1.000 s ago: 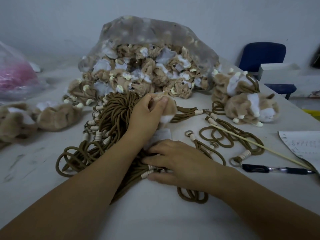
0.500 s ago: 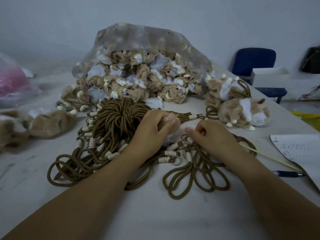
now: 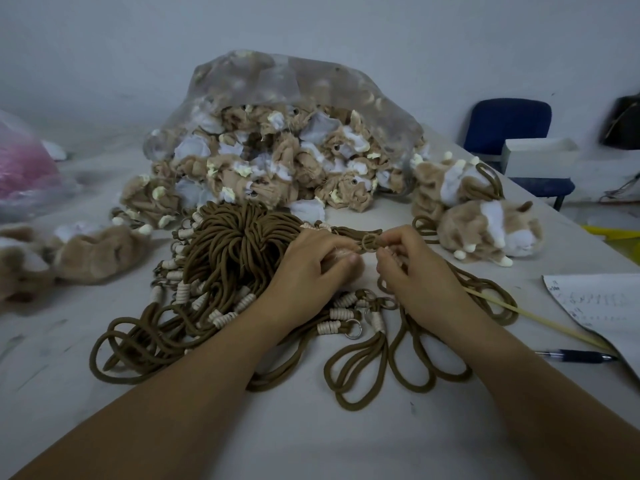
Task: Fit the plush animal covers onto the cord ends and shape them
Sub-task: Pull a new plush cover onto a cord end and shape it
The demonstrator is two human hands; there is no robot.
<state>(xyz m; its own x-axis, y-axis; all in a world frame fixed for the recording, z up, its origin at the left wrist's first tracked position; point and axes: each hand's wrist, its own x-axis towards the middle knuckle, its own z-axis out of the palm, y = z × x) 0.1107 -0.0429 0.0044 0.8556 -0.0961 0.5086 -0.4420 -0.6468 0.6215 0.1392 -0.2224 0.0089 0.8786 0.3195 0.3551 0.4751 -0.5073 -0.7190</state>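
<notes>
My left hand (image 3: 313,263) grips a tan plush cover (image 3: 353,271), mostly hidden inside its fingers. My right hand (image 3: 414,275) pinches the wrapped end of a brown cord (image 3: 391,252) right next to it, and the cord's loops (image 3: 415,362) trail toward me on the table. The hands almost touch above a big bundle of brown cords (image 3: 235,247) with cream-wrapped ends and metal rings. Behind lies a clear bag (image 3: 294,81) heaped with unfitted plush covers (image 3: 277,168). Finished plush animals (image 3: 485,230) sit at the right.
More plush pieces (image 3: 86,251) lie at the left, beside a pink bag (image 3: 24,168). A thin wooden stick (image 3: 540,320), a pen (image 3: 575,356) and a written sheet (image 3: 602,306) lie at the right edge. A blue chair (image 3: 509,126) and white box (image 3: 540,157) stand beyond the table.
My right hand lifted from the cords near me, carrying one cord end up to the left hand. The left hand keeps hold of the plush cover.
</notes>
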